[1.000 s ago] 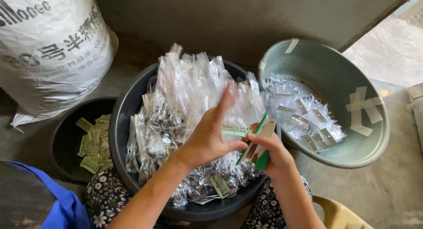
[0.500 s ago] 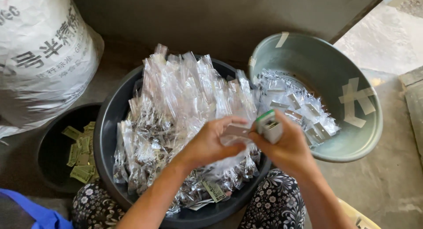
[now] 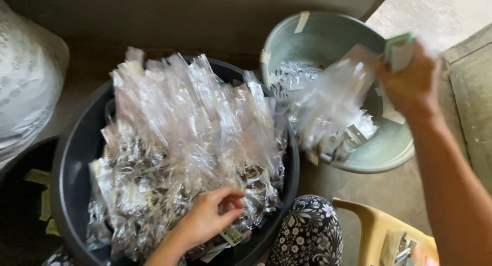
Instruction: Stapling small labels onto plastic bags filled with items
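The right hand (image 3: 410, 84) has swung a clear packet (image 3: 328, 110) over the green basin (image 3: 328, 38).

Both my arms are bare, no sleeves, no watch, no rings or gloves on my left hand (image 3: 205, 220) or right hand (image 3: 410, 84). I'm wearing dark trousers (image 3: 307, 235) with a white flower print all over.
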